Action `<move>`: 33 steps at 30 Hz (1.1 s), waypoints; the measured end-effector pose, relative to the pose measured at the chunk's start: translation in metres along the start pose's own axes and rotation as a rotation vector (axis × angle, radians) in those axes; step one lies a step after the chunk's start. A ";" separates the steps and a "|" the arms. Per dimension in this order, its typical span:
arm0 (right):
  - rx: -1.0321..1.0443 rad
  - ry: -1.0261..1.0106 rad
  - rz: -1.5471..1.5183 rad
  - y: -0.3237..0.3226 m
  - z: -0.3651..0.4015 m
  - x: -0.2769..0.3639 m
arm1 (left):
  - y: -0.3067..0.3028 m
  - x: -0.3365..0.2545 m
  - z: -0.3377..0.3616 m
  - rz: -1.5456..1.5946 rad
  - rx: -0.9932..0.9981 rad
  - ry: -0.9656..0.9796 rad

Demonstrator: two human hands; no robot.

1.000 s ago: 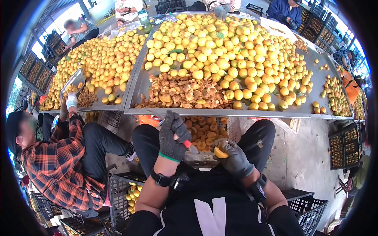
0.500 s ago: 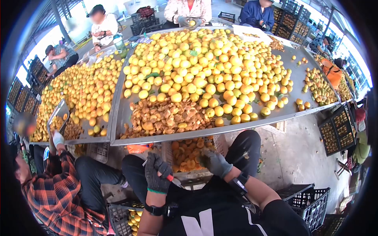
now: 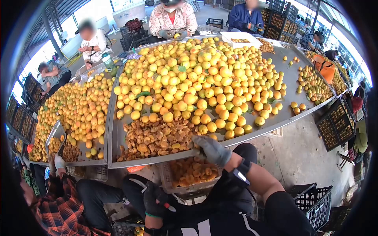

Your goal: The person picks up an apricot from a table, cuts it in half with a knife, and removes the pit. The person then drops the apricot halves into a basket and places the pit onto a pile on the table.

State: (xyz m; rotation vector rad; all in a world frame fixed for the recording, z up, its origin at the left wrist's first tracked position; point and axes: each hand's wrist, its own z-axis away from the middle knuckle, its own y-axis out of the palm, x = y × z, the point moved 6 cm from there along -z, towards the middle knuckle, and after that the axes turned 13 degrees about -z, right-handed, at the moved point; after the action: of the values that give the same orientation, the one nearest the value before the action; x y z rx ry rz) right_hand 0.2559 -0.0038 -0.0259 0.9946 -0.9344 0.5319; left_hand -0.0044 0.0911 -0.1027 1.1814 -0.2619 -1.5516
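Note:
My right hand (image 3: pixel 214 151), in a grey glove, reaches over the table's front edge beside the brown heap of pits and pulp (image 3: pixel 157 137); whatever its curled fingers hold is hidden. My left hand (image 3: pixel 156 200), in a dark glove, is low over my lap, closed on a small knife with a red part (image 3: pixel 167 205). A large pile of yellow-orange fruits (image 3: pixel 197 74) covers the metal table (image 3: pixel 169 158). Below the table edge, between my knees, a crate (image 3: pixel 167 181) holds opened orange fruit halves (image 3: pixel 191 171).
A co-worker in a plaid shirt (image 3: pixel 73 204) sits close on the left, by a metal-framed scoop (image 3: pixel 56 137). Several people sit across the table. Black crates (image 3: pixel 319 202) stand at the lower right, an orange bag (image 3: pixel 325 69) lies farther right, and a white tray (image 3: pixel 241 39) sits at the back.
My right hand has moved up and forward from above the crate to the table edge. My left hand has dropped toward my lap with the knife. The camera view has shifted.

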 end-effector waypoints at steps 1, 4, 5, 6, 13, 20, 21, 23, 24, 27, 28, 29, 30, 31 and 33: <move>-0.003 -0.009 -0.002 -0.002 -0.010 0.007 | -0.007 0.001 0.002 -0.007 0.007 0.000; -0.254 -0.125 0.763 -0.041 -0.056 0.017 | -0.010 -0.003 0.006 0.028 -0.044 -0.027; -0.254 -0.130 0.761 -0.051 -0.064 0.020 | -0.008 -0.006 0.007 0.025 -0.042 -0.024; -0.218 -0.194 0.768 -0.060 -0.068 0.028 | -0.013 -0.006 0.008 0.008 -0.084 -0.026; -0.800 -0.215 1.577 -0.159 -0.090 0.120 | -0.028 -0.003 0.001 -0.761 -0.143 0.079; -0.741 -0.306 1.414 -0.182 -0.102 0.111 | 0.010 0.024 -0.010 -0.848 -0.064 -0.121; -0.705 -0.531 1.242 -0.173 -0.092 0.115 | 0.039 0.011 -0.007 -0.807 -0.163 -0.179; -0.430 -0.499 0.360 -0.150 -0.070 0.099 | 0.056 0.002 -0.012 -0.751 -0.271 -0.240; -0.237 -0.462 -0.101 -0.134 -0.057 0.083 | 0.053 0.000 -0.020 -0.846 -0.243 -0.191; 0.033 -0.225 -0.539 -0.064 -0.003 0.042 | 0.028 0.009 -0.043 -1.028 -0.243 0.049; 0.143 -0.179 -0.473 -0.052 0.008 0.022 | 0.059 -0.008 -0.041 -1.593 -0.108 0.559; 0.189 -0.043 -0.527 -0.036 0.022 -0.001 | 0.092 -0.005 -0.033 -2.111 0.086 1.113; 0.133 -0.039 -0.424 -0.029 0.030 -0.024 | 0.104 -0.006 -0.033 -2.116 0.068 1.088; 0.081 -0.031 -0.321 -0.020 0.038 -0.043 | 0.112 -0.005 -0.034 -2.188 -0.044 0.898; 0.073 -0.001 -0.230 0.007 0.056 -0.057 | 0.114 -0.001 -0.033 -2.248 -0.165 0.696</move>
State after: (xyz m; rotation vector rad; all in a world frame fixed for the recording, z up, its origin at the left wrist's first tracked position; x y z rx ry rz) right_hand 0.1983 -0.0488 -0.0588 1.1515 -0.7934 0.3732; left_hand 0.0916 0.0640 -0.0384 1.7031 2.3361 -2.4051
